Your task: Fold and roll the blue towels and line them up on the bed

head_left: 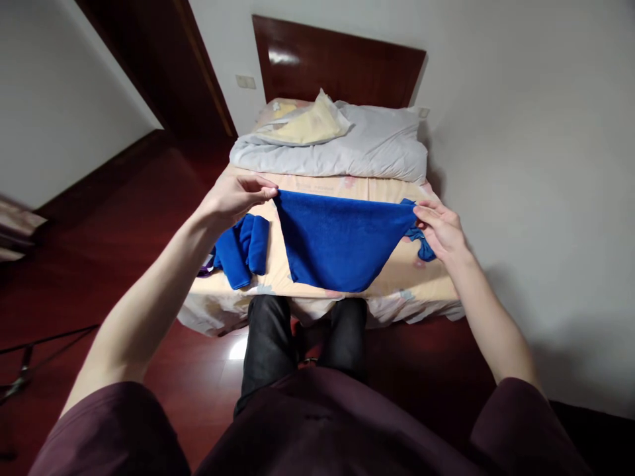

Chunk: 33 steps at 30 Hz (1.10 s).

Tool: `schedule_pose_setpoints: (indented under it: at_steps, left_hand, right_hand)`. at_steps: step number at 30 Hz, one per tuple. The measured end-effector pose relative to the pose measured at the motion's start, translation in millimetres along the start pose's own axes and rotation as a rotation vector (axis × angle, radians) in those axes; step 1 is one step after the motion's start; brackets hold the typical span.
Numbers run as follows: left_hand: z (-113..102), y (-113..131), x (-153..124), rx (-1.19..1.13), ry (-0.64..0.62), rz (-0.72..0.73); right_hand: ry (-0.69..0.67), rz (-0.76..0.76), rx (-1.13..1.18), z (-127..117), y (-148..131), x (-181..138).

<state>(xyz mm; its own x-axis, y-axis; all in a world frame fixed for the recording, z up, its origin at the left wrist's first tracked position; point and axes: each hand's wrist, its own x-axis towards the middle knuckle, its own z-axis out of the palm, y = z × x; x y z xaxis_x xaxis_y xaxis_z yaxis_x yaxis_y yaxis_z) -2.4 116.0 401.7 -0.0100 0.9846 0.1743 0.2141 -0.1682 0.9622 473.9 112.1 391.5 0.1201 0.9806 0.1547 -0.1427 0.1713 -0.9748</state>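
You hold a bright blue fleecy towel (337, 241) stretched over the bed's (421, 281) foot edge, left hand (233, 198) and right hand (439, 228) each pinching a top corner. Keep both corners level and taut.

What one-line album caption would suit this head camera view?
Both hands, left hand and right hand, hold a blue towel stretched above a bed, beside a folded blue towel.
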Motion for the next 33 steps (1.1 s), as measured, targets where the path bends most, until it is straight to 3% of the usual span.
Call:
schedule_pose_setpoints:
  at_steps: [5, 9, 14, 18, 21, 25, 29, 33]
  left_hand:
    - [-3.6, -40.0, 21.9, -0.004, 0.008, -0.093]
    - [1.2, -67.3, 57.2, -0.001, 0.07, -0.109]
    - [4.3, -87.4, 107.3, -0.011, 0.149, -0.003]
    - [3.1, -97.8, 114.2, 0.08, 0.229, 0.17]
    - [2.7, -115.2, 89.9, 0.188, 0.266, 0.255]
    - [7.6, -163.2, 26.7, 0.323, 0.257, 0.223]
    - [20.9, -231.8, -51.6, 0.426, 0.182, 0.033]
    - [37.0, -294.9, -118.9, 0.414, 0.096, -0.194]
  right_hand:
    - [-0.035, 0.125, -0.06, 25.2, 32.1, 30.0]
    - [-0.022, 0.162, -0.056, 49.0, 59.4, 67.4]
    - [0.047, 0.012, -0.153, 73.0, 89.0, 114.0]
    - [0.075, -0.189, -0.18, 77.1, 111.3, 122.8]
    - [0.076, -0.243, -0.197, 72.0, 135.5, 105.7]
    - [0.033, -0.15, -0.244, 58.8, 183.1, 57.3]
    - [-0.085, 0.023, -0.256, 41.2, 243.5, -6.2]
    - [-0.18, 0.31, -0.269, 24.3, 297.7, -66.0]
